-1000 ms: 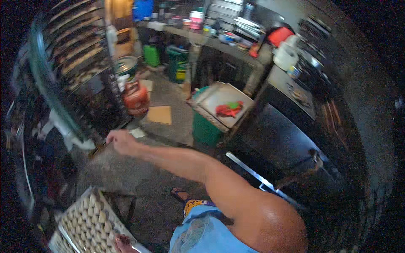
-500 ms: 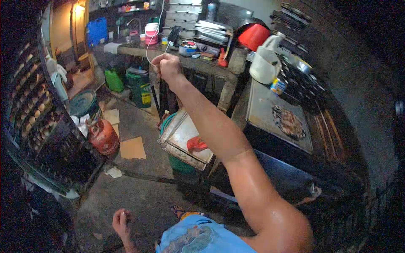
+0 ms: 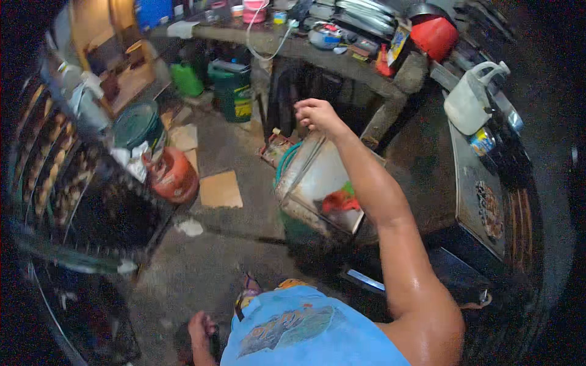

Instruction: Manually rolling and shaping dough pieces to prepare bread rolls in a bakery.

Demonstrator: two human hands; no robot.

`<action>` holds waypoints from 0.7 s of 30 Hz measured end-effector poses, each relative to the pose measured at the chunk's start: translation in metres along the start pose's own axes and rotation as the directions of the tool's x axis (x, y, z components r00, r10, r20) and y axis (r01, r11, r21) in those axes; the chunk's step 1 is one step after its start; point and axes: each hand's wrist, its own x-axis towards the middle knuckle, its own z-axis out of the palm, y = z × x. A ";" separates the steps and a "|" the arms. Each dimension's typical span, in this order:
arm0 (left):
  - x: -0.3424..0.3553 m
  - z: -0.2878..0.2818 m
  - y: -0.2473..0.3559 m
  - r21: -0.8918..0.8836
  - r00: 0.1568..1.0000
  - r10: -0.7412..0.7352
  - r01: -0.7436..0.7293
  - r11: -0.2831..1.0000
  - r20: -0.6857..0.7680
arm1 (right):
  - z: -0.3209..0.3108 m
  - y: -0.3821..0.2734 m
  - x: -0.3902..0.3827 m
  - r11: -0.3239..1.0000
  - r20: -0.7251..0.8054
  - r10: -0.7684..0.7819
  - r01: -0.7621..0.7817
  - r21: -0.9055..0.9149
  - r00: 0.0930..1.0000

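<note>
My right hand [image 3: 317, 116] reaches forward above stacked flat metal trays [image 3: 305, 177], its fingers loosely bent and holding nothing visible. A red and green cloth-like item [image 3: 342, 200] lies on the trays, beneath my forearm. Beyond the hand, a thin white cord [image 3: 253, 50] loops down in front of the workbench [image 3: 232, 33], apart from my fingers. Low beside my blue shirt [image 3: 293, 329] hangs my left hand [image 3: 201, 326], with slightly curled fingers and nothing seen in it; the picture is somewhat blurred there.
At left stand a slatted rack [image 3: 61, 165] and an orange gas cylinder [image 3: 174, 177]. Flat cardboard [image 3: 221, 189] lies on the floor. Green containers [image 3: 232, 91] stand under the bench. On the right are a white jug [image 3: 469, 104] and a griddle-like metal top [image 3: 470, 183].
My right hand has come down from beside the white cord, and its fingers have loosened. The cord now hangs apart from it. The view has tilted downward and turned left.
</note>
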 end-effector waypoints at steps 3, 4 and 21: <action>0.033 -0.026 0.042 0.061 0.998 -0.025 0.021 0.998 0.062 | -0.046 0.006 0.015 0.996 -0.198 -0.089 0.092 0.005 0.976; 0.041 -0.031 0.068 0.193 0.994 -0.034 0.013 0.981 0.108 | -0.060 0.000 0.015 0.996 -0.286 -0.046 0.021 -0.090 0.957; 0.132 0.268 0.444 0.771 0.829 0.253 -0.558 0.305 0.500 | -0.464 -0.140 0.151 0.604 -0.697 -0.684 -0.370 -0.706 0.215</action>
